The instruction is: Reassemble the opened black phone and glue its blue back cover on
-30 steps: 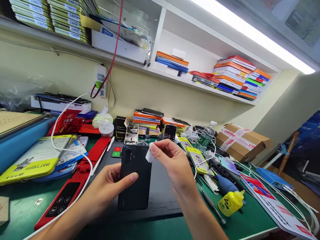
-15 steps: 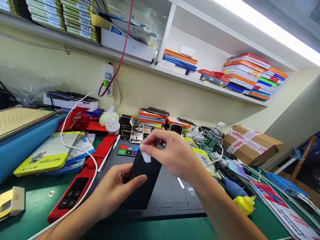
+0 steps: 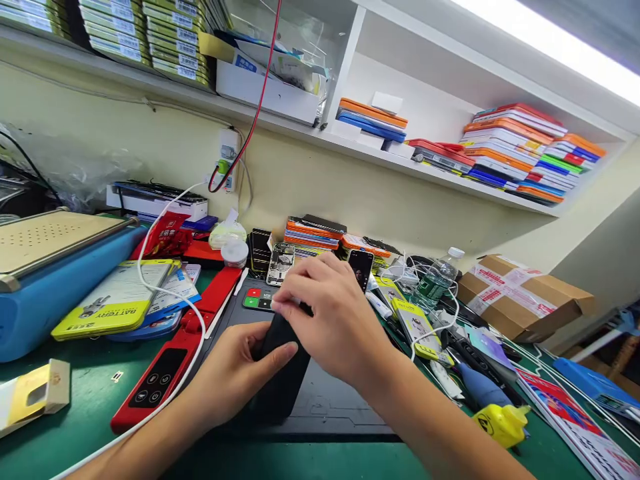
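Note:
A black flat object, like a phone, (image 3: 285, 380) is held tilted above the dark grey work mat (image 3: 345, 407). My left hand (image 3: 240, 373) grips its left edge, with the thumb across its face. Fingers of my right hand (image 3: 325, 313) are closed together at its top edge; whatever they pinch is hidden. Behind the hands, a panel of coloured squares (image 3: 255, 300) lies partly covered on the mat. An opened phone frame (image 3: 281, 263) leans at the mat's back edge.
A red device (image 3: 160, 380) and a white cable (image 3: 193, 353) lie at left, near yellow battery packs (image 3: 115, 300). On the right are a plastic bottle (image 3: 436, 280), a cardboard box (image 3: 520, 297), a yellow bottle (image 3: 503, 425) and a lit phone (image 3: 361, 267).
The camera view has shifted, moving the surroundings to the right. My right hand has come lower over the black object's top, and the white piece seen there before is out of sight.

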`<state>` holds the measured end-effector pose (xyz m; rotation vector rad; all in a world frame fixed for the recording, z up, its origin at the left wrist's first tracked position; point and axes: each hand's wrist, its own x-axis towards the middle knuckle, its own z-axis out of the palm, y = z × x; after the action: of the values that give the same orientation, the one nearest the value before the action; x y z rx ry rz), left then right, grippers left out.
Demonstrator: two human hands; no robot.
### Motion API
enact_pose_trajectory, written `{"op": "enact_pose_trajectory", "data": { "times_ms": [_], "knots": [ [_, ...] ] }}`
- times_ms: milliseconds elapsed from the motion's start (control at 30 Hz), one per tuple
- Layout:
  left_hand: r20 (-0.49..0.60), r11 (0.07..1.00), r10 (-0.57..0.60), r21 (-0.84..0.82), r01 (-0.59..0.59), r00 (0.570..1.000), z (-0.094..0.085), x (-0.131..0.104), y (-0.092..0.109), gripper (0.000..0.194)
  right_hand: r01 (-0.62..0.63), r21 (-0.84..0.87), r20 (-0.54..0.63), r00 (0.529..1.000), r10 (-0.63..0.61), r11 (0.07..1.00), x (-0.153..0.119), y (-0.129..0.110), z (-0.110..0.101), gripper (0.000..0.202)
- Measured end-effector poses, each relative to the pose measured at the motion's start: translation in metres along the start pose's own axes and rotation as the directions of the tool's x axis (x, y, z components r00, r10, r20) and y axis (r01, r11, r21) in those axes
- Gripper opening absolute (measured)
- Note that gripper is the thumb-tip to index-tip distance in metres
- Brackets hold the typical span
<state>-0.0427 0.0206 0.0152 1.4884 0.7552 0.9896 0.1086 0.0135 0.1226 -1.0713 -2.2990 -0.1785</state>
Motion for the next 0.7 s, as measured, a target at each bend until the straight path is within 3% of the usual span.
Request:
{"op": "enact_pose_trajectory", "data": {
  "times_ms": [167, 333, 500, 600, 700],
  "knots": [
    [-0.039, 0.998, 0.053, 0.028, -0.052, 0.998, -0.001, 0.001, 0.0, 0.035, 0.173, -0.084, 0.053, 0.984, -0.169, 0.981, -0.014, 0.001, 0.007, 0.012],
    [-0.01, 0.998, 0.026, 0.057, -0.025, 1.0, 0.0, 0.001, -0.003, 0.043, 0.031, -0.11, -0.138, 0.989, -0.046, 0.993, -0.008, 0.011, 0.003, 0.011],
    [-0.033, 0.998, 0.027, 0.059, -0.025, 0.999, 0.001, -0.001, -0.001, 0.044, 0.056, 0.024, -0.048, 0.997, -0.055, 0.998, -0.007, 0.009, 0.007, 0.011],
    [-0.012, 1.0, 0.003, 0.003, -0.003, 1.0, 0.001, -0.002, 0.0, 0.045, -0.045, 0.167, -0.119, 0.991, 0.066, 0.985, -0.006, 0.012, 0.01, 0.011],
    [-0.01, 0.998, -0.018, -0.061, 0.018, 1.0, 0.001, -0.004, 0.001, 0.044, -0.165, 0.412, -0.168, 0.953, 0.253, 0.896, -0.004, 0.021, 0.006, 0.01]
  ]
}}
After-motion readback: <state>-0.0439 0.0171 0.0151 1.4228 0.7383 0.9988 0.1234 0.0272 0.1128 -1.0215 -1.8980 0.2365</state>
